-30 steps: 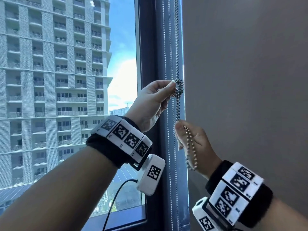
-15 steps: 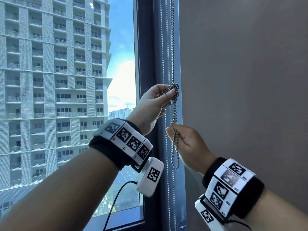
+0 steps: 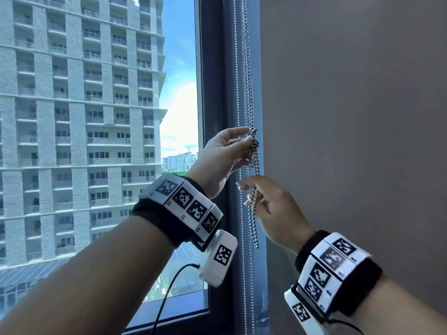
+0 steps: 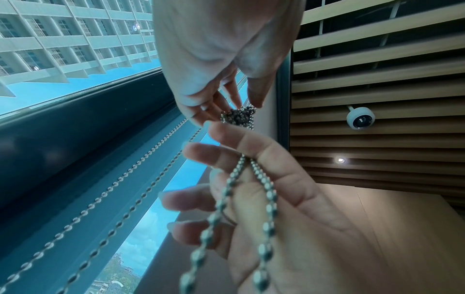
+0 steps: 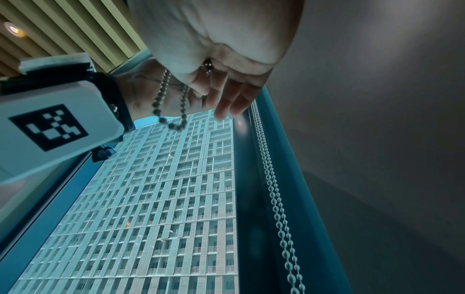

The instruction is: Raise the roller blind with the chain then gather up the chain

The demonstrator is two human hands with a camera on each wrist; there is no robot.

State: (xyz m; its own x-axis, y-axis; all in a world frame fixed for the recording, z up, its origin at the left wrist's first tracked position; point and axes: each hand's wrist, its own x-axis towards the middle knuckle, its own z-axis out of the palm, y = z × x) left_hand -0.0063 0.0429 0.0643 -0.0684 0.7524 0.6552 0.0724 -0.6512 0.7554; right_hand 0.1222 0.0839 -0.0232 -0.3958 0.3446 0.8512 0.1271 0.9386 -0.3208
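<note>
The blind's bead chain [image 3: 246, 68] hangs down the dark window frame [image 3: 217, 93]. My left hand [image 3: 247, 135] pinches a gathered bunch of the chain [image 3: 252, 151] between thumb and fingers; the left wrist view shows the same bunch [image 4: 237, 116] at its fingertips. Just below, my right hand [image 3: 246, 193] pinches the two strands, and the free loop [image 3: 255, 228] dangles under it. In the left wrist view those strands [image 4: 264, 189] cross the right palm. In the right wrist view the loop's end [image 5: 173, 123] hangs beside the right fingers [image 5: 226, 103]. No blind fabric covers the glass.
A second thinner bead chain [image 3: 243, 262] hangs straight down the frame just left of the hands, its two strands [image 5: 271, 189] also in the right wrist view. A grey wall [image 3: 350, 141] stands close on the right. Window glass [image 3: 96, 141] is on the left.
My right hand has come up closer under the left one. The dangling loop has shortened and the bunch at my left fingertips has grown.
</note>
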